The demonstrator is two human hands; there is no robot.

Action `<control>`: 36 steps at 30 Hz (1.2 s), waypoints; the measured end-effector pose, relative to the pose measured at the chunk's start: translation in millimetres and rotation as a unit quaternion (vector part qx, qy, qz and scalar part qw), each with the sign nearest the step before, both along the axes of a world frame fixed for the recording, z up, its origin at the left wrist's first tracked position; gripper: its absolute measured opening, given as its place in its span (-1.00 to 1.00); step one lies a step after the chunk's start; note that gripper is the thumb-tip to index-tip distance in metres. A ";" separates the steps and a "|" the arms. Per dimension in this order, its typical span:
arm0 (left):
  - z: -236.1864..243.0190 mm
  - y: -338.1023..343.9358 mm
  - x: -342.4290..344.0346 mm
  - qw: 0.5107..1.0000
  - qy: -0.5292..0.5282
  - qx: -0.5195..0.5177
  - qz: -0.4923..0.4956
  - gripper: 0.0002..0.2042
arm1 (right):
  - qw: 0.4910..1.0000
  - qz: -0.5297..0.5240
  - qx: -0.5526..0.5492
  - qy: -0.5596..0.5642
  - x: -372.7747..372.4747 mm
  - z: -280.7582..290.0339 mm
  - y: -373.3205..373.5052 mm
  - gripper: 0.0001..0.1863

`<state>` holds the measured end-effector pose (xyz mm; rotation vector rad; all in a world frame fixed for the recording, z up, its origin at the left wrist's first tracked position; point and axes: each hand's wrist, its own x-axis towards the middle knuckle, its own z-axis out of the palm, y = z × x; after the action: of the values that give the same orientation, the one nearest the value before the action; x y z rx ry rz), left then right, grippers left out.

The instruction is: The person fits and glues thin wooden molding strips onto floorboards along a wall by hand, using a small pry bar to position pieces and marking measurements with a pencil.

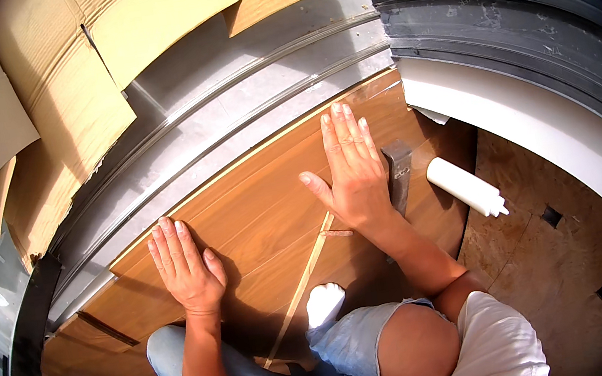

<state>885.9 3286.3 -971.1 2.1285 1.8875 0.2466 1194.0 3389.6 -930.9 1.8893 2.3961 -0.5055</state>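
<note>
Hands flat on wood-grain floor plank

Left hand (pixel 185 264): open, fingers spread, palm pressed on brown floor plank (pixel 258 209), near its far edge. Right hand (pixel 351 169): open, fingers together, flat on the same plank, farther along toward the white wall base (pixel 531 129). Plank: lying along metal door track (pixel 229 113), edge just beside it. Thin wooden strip (pixel 303 287): lying diagonally across plank between the arms. White tube with nozzle (pixel 466 186): lying on bare subfloor board (pixel 557 260), right of the right hand. Dark metal tool (pixel 399 174): partly hidden behind right hand. Cardboard sheets (pixel 71 82): beyond the track. Knees in torn blue jeans (pixel 353 342): resting on plank.
</note>
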 end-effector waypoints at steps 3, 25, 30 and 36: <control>0.8 3.1 2.3 1.000 -0.007 0.009 -0.010 -0.42 | 0.999 -0.018 0.028 -0.001 9.5 -4.9 2.9 -0.07; -0.4 1.5 1.5 0.993 -0.049 0.108 0.001 -0.46 | 0.969 -0.181 0.100 0.134 55.8 30.3 -32.0 -0.54; -3.5 1.4 6.3 0.992 -0.051 0.117 -0.004 -0.46 | 0.962 -0.268 0.045 0.025 96.7 12.5 29.4 -0.45; -0.3 1.6 6.7 0.991 -0.063 0.117 -0.001 -0.45 | 0.963 -0.270 0.016 -0.021 107.1 -8.9 40.9 -0.41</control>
<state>892.6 3287.8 -971.4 2.2031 1.8625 0.6152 1301.1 3430.4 -939.7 2.5369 1.8471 -0.4398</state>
